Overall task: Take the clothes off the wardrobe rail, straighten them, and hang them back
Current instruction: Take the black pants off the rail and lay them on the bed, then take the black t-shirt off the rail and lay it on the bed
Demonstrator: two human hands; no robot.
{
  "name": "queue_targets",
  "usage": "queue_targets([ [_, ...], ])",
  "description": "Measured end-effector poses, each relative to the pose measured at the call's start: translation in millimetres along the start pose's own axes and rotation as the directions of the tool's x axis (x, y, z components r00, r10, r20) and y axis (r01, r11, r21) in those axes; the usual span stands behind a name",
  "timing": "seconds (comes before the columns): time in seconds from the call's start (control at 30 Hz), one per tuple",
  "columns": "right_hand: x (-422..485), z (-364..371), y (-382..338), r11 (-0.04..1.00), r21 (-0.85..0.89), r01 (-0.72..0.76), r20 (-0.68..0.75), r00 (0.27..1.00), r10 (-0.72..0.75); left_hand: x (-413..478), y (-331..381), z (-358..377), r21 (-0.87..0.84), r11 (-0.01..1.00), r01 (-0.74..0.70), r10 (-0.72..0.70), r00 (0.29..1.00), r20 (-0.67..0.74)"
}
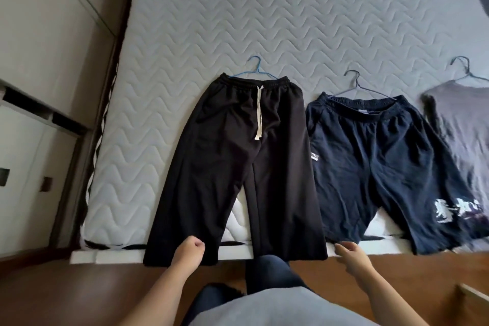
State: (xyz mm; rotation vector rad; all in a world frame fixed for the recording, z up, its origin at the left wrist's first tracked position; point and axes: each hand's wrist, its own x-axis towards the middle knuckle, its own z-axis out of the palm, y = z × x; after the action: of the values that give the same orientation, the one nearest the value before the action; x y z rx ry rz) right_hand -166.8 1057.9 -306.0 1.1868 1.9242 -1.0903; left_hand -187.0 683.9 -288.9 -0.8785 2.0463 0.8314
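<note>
L hand (189, 249) curled on black trousers (238, 167) at hem, grip unclear; R hand (350, 255) loose, empty, just beside; bed (264, 21) underneath.

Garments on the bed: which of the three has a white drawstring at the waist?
The long black trousers on the blue wire hanger, leftmost; the dark navy shorts and the grey top show no drawstring.

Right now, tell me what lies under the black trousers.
Under the black trousers lies the quilted mattress. A blue hanger shows its hook and shoulders above the waistband; its lower part is covered.
</note>
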Motion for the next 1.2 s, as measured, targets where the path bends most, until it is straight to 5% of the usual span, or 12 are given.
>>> queue_targets([
  [0.2,-36.8,5.3,34.2,0.997,-0.064,0.044,-0.028,0.999,-0.046,-31.2,-36.8,11.2,0.006,0.994,-0.105,0.104,0.994,0.028],
  [0.47,-126.4,81.4,51.7,0.878,-0.336,0.342,0.061,0.938,-0.342,-98.3,-201.6,-9.4,-0.416,0.902,-0.119,0.057,0.986,-0.157],
  [0.63,-126.5,142.1,66.9,0.68,-0.539,0.496,0.316,0.868,-0.383,-168.4,-369.8,7.1,-0.711,0.701,0.044,-0.282,0.934,-0.22],
  [0.73,-182.4,180.8,46.7,0.56,-0.589,0.582,0.432,0.813,-0.39,-208.2,-438.1,22.4,-0.883,0.436,0.173,-0.547,0.83,-0.107],
  [1.0,-204.8,315.0,-26.1,0.302,-0.647,0.7,0.596,0.712,-0.372,-220.4,-473.3,37.3,-0.991,-0.041,0.13,-0.68,0.723,0.123],
  [1.1,-234.3,378.8,-59.8,0.269,-0.595,0.757,0.676,0.653,-0.342,-193.4,-460.0,4.4,-0.991,-0.091,0.102,-0.66,0.739,0.137],
  [1.2,-239.9,439.8,-101.3,0.285,-0.551,0.784,0.723,0.619,-0.306,-160.5,-444.0,-55.8,-0.997,-0.003,0.079,-0.637,0.768,0.063],
])
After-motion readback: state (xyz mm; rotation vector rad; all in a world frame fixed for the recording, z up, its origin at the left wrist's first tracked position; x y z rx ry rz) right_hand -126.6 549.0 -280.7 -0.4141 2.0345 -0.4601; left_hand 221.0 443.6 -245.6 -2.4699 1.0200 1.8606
